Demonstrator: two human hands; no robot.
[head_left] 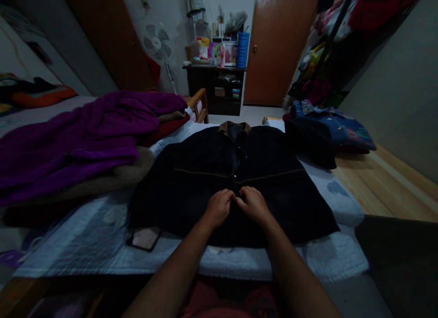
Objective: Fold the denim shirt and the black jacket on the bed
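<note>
pale blue quilt (96,249) lies under a dark jacket (290,199), which is spread flat, front up, collar (224,127) pointing away, between a purple garment (85,126) on the left and a blue denim garment (342,126) on the right. it should handle soft and floppy, with some weight, neither slippery nor fragile; shoulders, front edges or hem seem the surest holds. near-black cloth carries brown at the collar, tan seam lines across the chest and small shiny buttons (235,175). left hand (219,206) and right hand (253,204) nearly meet at the front opening, fingers bent, each pinching its cloth.
</note>
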